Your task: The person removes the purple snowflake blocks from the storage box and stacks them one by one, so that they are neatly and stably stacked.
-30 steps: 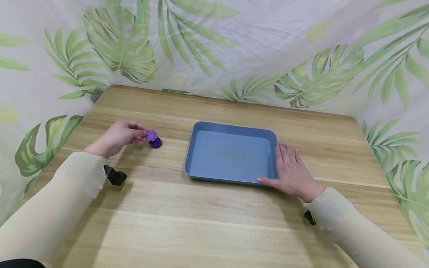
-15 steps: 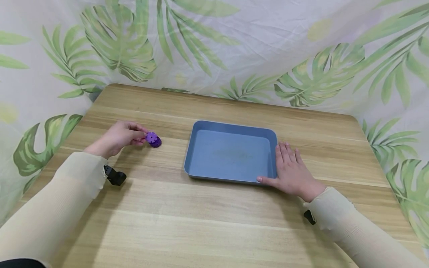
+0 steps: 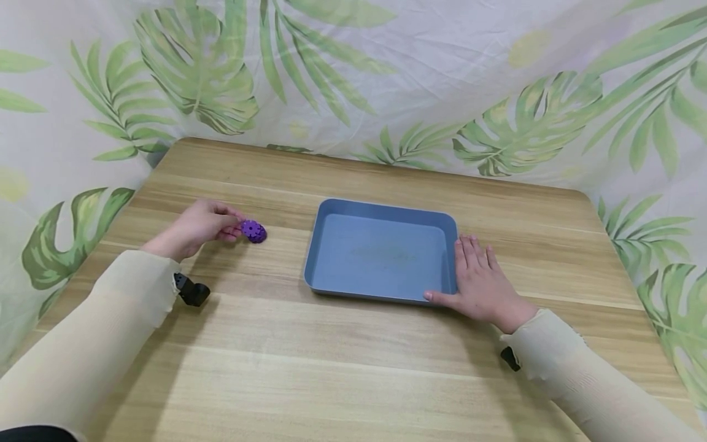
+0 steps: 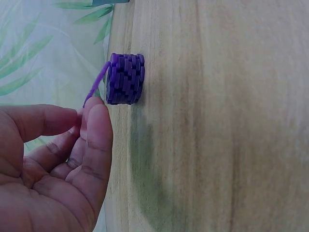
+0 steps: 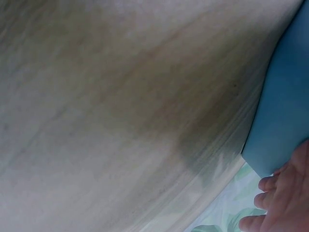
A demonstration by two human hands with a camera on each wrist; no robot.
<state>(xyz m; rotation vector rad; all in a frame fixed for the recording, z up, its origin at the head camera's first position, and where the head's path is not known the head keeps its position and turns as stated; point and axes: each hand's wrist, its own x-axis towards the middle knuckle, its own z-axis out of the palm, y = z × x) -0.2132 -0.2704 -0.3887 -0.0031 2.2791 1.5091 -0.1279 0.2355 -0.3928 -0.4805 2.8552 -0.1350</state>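
Note:
My left hand (image 3: 201, 228) is on the left of the table and pinches a thin purple notched disc (image 4: 99, 79) by its edge, between thumb and fingertips. The disc leans at a slant, its far edge right at the top of a short stack of similar purple notched discs (image 4: 127, 79). From the head view the held disc covers much of the stack. My right hand (image 3: 479, 281) lies with straight fingers along the right side of a blue rectangular tray (image 3: 381, 298), the thumb at its near right corner. Nothing lies in the tray.
The wooden table (image 3: 309, 368) has rounded far corners. Behind it and at its sides hangs a leaf-printed cloth (image 3: 431, 73). A small black device (image 3: 191, 290) sits at my left cuff, another (image 3: 510, 358) at the right.
The purple disc in my left hand has come down from above the stack until it overlaps the stack's top. My right hand and the tray have stayed in place.

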